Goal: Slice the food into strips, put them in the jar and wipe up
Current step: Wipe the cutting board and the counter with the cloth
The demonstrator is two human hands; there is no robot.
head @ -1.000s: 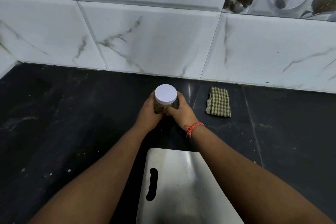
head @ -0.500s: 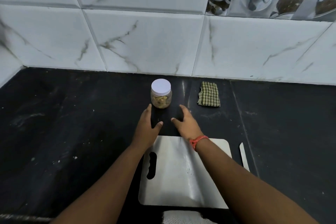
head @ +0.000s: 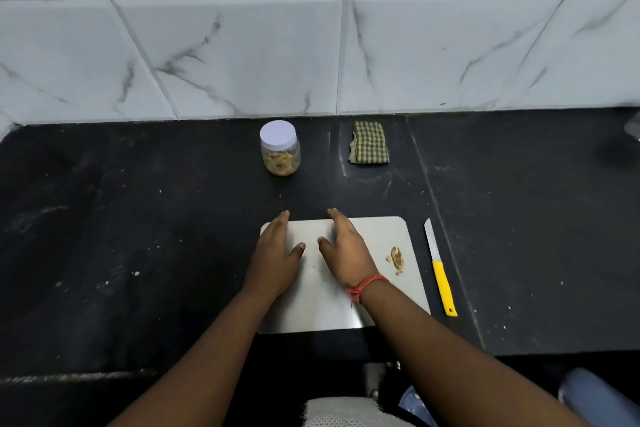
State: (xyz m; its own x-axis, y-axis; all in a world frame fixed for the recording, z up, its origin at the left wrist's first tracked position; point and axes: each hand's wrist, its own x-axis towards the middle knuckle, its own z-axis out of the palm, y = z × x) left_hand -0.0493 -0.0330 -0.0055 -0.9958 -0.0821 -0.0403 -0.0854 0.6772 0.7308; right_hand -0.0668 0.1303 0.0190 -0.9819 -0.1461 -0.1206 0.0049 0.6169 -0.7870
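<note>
We see both hands flat over the board (head: 388, 302), left (head: 273, 263) and right (head: 346, 253), fingers relaxed, holding nothing (lidded jar (head: 280, 148) of strips stands beyond, near the cloth (head: 369, 147)).

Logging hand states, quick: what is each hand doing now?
Left hand: open, holding nothing, over the cutting board.
Right hand: open, holding nothing, over it too.

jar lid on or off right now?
On. The white lid sits squarely over the mouth of the jar, which stands upright on the counter with strips visible inside. Neither hand touches it.
</note>
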